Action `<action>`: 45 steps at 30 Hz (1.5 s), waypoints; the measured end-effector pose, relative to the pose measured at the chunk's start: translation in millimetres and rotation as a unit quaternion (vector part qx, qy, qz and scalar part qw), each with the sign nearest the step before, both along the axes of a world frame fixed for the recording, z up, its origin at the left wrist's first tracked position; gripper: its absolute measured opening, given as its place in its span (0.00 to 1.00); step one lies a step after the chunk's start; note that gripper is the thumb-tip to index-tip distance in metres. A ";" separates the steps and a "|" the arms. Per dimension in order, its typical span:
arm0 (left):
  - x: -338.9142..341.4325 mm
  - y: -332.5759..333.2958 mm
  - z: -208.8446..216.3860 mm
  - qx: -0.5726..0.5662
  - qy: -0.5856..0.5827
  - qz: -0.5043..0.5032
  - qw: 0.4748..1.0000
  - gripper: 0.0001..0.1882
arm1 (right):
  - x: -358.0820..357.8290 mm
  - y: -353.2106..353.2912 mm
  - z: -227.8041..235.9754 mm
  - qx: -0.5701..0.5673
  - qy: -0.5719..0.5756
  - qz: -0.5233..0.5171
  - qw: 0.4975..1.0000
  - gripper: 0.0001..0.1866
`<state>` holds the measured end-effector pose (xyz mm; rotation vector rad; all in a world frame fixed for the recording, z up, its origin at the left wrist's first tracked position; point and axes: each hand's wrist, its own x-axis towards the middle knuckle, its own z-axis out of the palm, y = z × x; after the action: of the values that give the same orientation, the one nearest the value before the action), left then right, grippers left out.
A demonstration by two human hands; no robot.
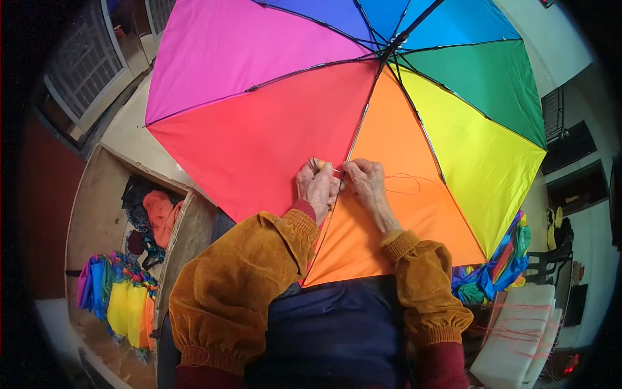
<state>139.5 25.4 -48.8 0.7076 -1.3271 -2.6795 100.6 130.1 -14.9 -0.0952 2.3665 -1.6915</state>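
An open umbrella with rainbow-coloured panels lies inside up before me, its dark shaft and hub at the far side. My left hand is closed over the red panel, with a small yellow-orange piece and a metallic tip showing at its fingers. Just right of it, my right hand pinches at the metal rib between the red and orange panels. A thin, pale, needle-like sliver shows between the hands. A loop of reddish thread lies on the orange panel. The fingers hide exactly what each hand grips.
At the left stands a wooden box holding folded rainbow umbrellas and dark and coral cloth. More rainbow fabric lies at the right, near a pale block with red threads hanging over it.
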 end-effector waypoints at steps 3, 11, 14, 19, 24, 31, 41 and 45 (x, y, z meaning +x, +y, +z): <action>1.8 0.6 10.1 -0.008 0.009 -0.023 1.000 0.07 | -3.3 7.7 1.5 -0.049 -0.060 0.028 0.997 0.14; 1.6 -3.0 17.4 -0.006 -0.023 -0.087 0.996 0.07 | -3.6 9.8 3.6 -0.055 -0.115 0.020 0.992 0.12; -1.6 -6.5 12.2 -0.022 -0.037 -0.100 0.994 0.06 | -2.3 16.2 9.1 -0.057 -0.131 0.045 0.989 0.10; -2.3 -11.3 12.4 0.018 -0.040 -0.112 0.993 0.05 | -3.2 22.1 0.1 -0.010 -0.027 0.101 0.994 0.07; -6.0 -8.9 13.5 0.007 -0.034 -0.147 0.989 0.05 | -10.7 26.7 -20.0 0.030 0.170 0.139 0.975 0.06; 0.8 -1.3 12.0 -0.004 0.009 -0.071 0.997 0.07 | -0.1 14.8 10.1 -0.029 -0.085 0.071 0.993 0.10; 0.8 -0.7 12.7 0.048 -0.031 -0.041 0.998 0.07 | -2.7 5.7 7.0 -0.056 -0.126 0.018 0.990 0.12; 1.3 -3.3 12.4 0.053 -0.027 -0.060 0.996 0.07 | -1.8 6.3 6.7 -0.064 -0.131 0.013 0.989 0.13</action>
<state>140.8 22.1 -36.4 0.7379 -1.2861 -2.8650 98.9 136.5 -8.2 0.0710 2.0597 -1.7249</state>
